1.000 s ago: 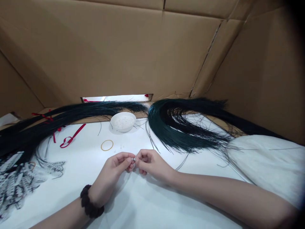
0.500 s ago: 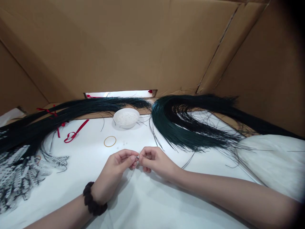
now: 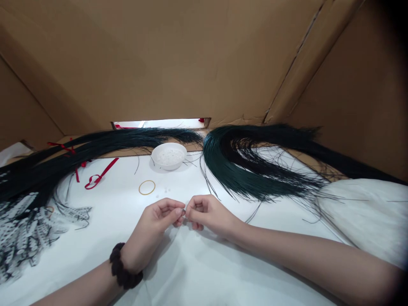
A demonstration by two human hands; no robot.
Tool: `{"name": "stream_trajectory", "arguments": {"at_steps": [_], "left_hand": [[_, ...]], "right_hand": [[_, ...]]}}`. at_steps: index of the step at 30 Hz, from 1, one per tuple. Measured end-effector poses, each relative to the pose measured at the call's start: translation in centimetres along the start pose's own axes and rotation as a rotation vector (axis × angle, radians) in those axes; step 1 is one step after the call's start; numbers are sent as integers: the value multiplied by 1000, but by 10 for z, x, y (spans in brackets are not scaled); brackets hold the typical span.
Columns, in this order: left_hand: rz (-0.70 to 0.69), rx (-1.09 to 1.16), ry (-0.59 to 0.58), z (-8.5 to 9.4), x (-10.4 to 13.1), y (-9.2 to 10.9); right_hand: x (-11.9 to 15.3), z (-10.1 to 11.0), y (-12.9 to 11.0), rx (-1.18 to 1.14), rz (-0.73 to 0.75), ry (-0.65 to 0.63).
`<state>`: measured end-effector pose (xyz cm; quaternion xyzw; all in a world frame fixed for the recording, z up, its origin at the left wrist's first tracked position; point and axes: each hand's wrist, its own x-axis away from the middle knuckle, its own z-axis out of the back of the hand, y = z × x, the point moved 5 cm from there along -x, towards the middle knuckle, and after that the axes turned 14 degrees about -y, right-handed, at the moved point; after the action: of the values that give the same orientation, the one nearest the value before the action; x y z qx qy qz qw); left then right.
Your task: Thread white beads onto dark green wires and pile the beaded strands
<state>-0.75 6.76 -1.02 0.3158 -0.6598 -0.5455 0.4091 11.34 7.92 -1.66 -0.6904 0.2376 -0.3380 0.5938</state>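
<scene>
My left hand (image 3: 164,219) is closed in a pinch, with a dark scrunchie (image 3: 123,267) round its wrist. A short piece of dark cord (image 3: 184,209) shows at the tips of its thumb and forefinger. Almost touching it, my right hand (image 3: 204,212) is also pinched, fingers curled; what lies between its fingertips is too small to make out. Beyond the hands stands a white bowl (image 3: 168,157) of small white pieces. A few tiny clear pieces (image 3: 166,190) lie on the white tabletop (image 3: 197,263) near a yellow rubber band (image 3: 147,187).
At the right curves a big bundle of dark green cords (image 3: 219,165), beside a white plastic bag (image 3: 366,208). Another dark bundle (image 3: 105,144) lies left, near white-ended cords (image 3: 28,229) and a red ribbon (image 3: 102,173). Cardboard walls (image 3: 178,59) enclose the table.
Both hands keep nearly the same place and the same pinch. The view has tilted very slightly; nothing on the table has moved.
</scene>
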Motion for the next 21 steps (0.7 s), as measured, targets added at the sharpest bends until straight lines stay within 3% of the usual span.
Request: {"name": "stream_trajectory", "arguments": {"at_steps": [21], "left_hand": [[15, -37, -11, -1, 0, -1]], "right_hand": [[0, -2, 0, 11, 15, 8]]}}
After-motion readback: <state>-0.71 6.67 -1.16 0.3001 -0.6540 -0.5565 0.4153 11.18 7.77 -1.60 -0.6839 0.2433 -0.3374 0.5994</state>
